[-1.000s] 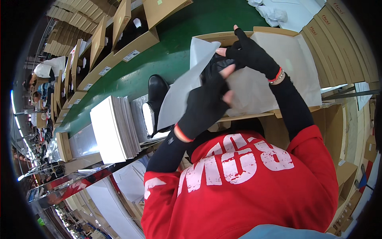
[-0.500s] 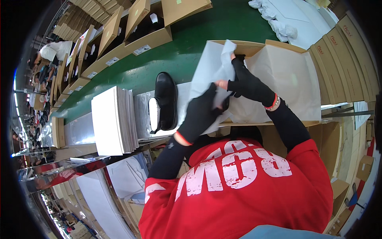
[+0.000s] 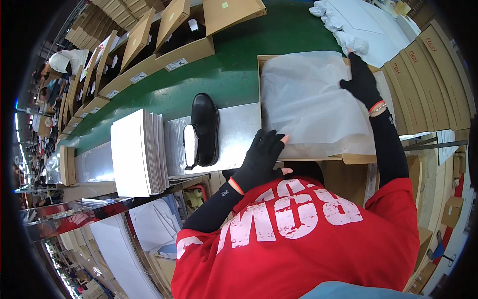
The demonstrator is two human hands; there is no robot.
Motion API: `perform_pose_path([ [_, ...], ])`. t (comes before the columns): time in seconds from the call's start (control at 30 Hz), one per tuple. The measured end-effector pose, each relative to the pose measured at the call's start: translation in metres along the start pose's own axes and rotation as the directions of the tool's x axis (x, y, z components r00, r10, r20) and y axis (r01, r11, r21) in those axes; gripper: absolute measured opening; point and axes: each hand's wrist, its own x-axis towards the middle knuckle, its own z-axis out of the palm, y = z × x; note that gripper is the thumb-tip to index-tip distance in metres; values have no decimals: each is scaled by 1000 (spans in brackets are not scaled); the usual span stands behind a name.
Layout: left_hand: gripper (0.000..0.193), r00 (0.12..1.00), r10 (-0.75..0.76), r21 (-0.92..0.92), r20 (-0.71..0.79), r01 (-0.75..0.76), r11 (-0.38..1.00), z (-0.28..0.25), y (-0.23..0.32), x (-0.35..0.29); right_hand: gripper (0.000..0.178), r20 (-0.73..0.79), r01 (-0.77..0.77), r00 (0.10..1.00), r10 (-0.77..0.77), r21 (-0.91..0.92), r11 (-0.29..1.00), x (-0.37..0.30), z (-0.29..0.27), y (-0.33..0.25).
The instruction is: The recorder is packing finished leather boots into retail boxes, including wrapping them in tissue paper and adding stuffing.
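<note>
Fingers (image 3: 273,141) of our left hand (image 3: 260,160), gloved in black with the tips bare, lie spread and flat on the near left corner of the white tissue paper (image 3: 311,102), pressing it down without pinching it. Our right hand (image 3: 362,82), in the same kind of glove, rests on the far right corner of that sheet; its fingers (image 3: 354,59) are stretched out along the paper's edge, and we cannot tell whether they grip the edge or only hold it flat. The tissue paper lies between our two hands, draped over the open cardboard box (image 3: 260,74) so that it covers nearly all of the inside, with the box rim showing at the left and at the near edge. The box stands on the desk (image 3: 234,134) in front of us, against the green conveyor belt (image 3: 224,74).

Just left of our left hand, apart from it, a black shoe (image 3: 204,130) lies on its side on the metal surface. Further left stands a stack of white sheets (image 3: 137,152). Across the belt we see more open cardboard boxes (image 3: 186,45).
</note>
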Motion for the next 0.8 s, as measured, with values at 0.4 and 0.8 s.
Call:
perform_pose_path([
  [0.4, 36, 983, -94, 283, 157, 47, 958, 46, -8, -9, 153, 825, 163, 564, 14, -128, 978, -52, 86, -92],
  [0.8, 21, 993, -110, 178, 39, 101, 979, 56, -1, -2, 113, 584, -67, 810, -62, 197, 978, -53, 106, -85],
])
